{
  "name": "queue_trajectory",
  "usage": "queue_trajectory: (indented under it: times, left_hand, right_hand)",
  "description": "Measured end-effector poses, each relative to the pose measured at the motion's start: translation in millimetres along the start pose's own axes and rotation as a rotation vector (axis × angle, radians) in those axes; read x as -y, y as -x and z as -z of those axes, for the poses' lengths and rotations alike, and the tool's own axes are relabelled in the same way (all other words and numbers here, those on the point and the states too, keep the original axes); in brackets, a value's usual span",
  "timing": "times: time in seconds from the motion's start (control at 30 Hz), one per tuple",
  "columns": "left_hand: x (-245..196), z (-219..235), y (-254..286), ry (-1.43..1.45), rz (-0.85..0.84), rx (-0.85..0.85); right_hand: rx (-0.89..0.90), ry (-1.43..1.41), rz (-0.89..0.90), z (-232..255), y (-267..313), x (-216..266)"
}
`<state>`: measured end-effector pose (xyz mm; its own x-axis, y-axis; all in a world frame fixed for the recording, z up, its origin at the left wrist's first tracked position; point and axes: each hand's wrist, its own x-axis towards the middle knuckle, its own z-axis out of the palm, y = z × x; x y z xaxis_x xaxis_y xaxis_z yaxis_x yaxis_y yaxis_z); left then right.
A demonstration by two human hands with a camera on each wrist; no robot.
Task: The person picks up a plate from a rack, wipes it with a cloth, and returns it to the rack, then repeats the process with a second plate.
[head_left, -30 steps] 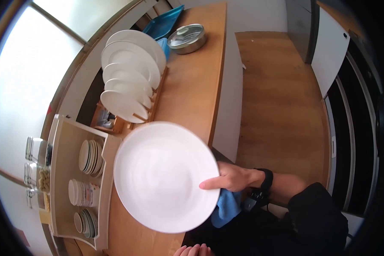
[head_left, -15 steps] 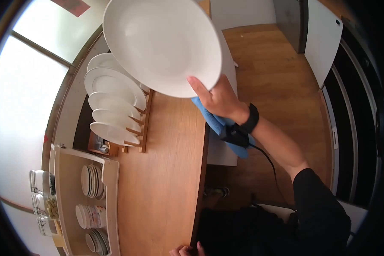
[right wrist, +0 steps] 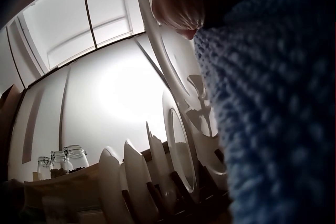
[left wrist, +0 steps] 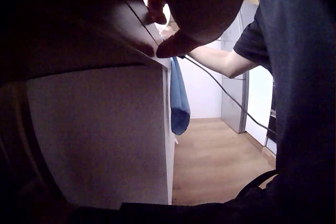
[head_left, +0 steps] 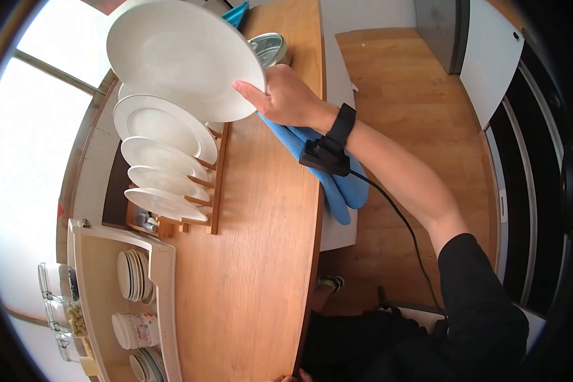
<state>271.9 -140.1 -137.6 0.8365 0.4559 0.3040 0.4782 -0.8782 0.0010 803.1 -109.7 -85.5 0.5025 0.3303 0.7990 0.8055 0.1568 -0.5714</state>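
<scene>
My right hand [head_left: 293,97] grips a large white plate [head_left: 178,60] by its rim, thumb over the upper face. A blue towel [head_left: 345,181] hangs from beneath the same hand; its fuzzy weave [right wrist: 278,103] fills the right of the right wrist view. The plate is tilted over the far end of a wooden dish rack [head_left: 215,191], overlapping the plates there. Several white plates [head_left: 162,127] stand in the rack's slots. My left hand [left wrist: 173,24] rests at the counter's near edge, fingers relaxed and dark in the left wrist view; only its fingertips show in the head view.
A beige shelf unit [head_left: 167,299] with stacked small dishes and bowls stands at the near left, glass jars [head_left: 60,305] beside it. Past the rack are a glass-lidded pot [head_left: 270,48] and a blue tray [head_left: 237,14]. A black cable [head_left: 398,213] trails from my right wrist.
The plate in my right hand has moved from over the near counter, up and away, then left over the rack's far end. The towel travels along. My left hand stays at the counter edge.
</scene>
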Motion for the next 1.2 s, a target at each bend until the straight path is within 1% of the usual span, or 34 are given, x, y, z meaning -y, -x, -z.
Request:
queue_trajectory:
  times: [0.13, 0.37, 0.43, 0.5, 0.53, 0.6, 0.73, 0.8, 0.93, 1.0, 1.13, 1.2]
  left_hand:
    - [0.8, -1.5, 2.5, -0.006, -0.006, 0.011]
    - [6.4, -3.3, 9.4, -0.047, -0.004, 0.046]
    - [3.7, -1.3, 6.4, -0.051, 0.001, 0.039]
    - [1.9, -1.3, 5.3, -0.042, 0.008, 0.033]
    - [0.4, -1.5, 5.1, -0.033, 0.013, 0.026]
    - [-3.3, -1.2, 3.8, -0.029, 0.02, 0.014]
    - [-0.9, -4.4, 5.3, -0.058, 0.006, -0.005]
    - [-0.6, -5.7, 6.0, -0.056, 0.007, 0.0]
    - [-2.5, -4.9, 4.3, -0.073, 0.011, 0.006]
    - [-4.4, -5.6, 2.4, -0.069, 0.017, -0.004]
    - [-4.9, -5.5, 2.3, -0.074, 0.019, -0.008]
    - [-7.0, -5.0, 0.0, -0.069, 0.023, -0.019]
  right_hand:
    - [0.014, -0.027, 0.025, -17.1, -14.0, -11.4]
    - [0.139, 0.017, -0.008, -36.9, -30.0, -27.3]
    - [0.158, 0.006, -0.001, -44.0, -33.2, -31.5]
    - [0.167, -0.011, 0.054, -51.2, -36.4, -34.0]
    - [0.172, -0.009, 0.055, -52.5, -37.4, -35.3]
    - [0.22, 0.008, 0.002, -53.0, -40.8, -30.7]
    - [0.211, 0.025, 0.03, -61.1, -50.7, -35.9]
    - [0.253, 0.096, 0.04, -63.6, -55.7, -36.2]
    - [0.266, 0.144, 0.036, -70.1, -60.9, -34.9]
    - [0.197, 0.111, 0.058, -75.0, -63.1, -35.7]
    - [0.167, 0.146, 0.085, -76.9, -65.0, -28.3]
    - [0.156, 0.201, 0.059, -78.1, -63.6, -27.2]
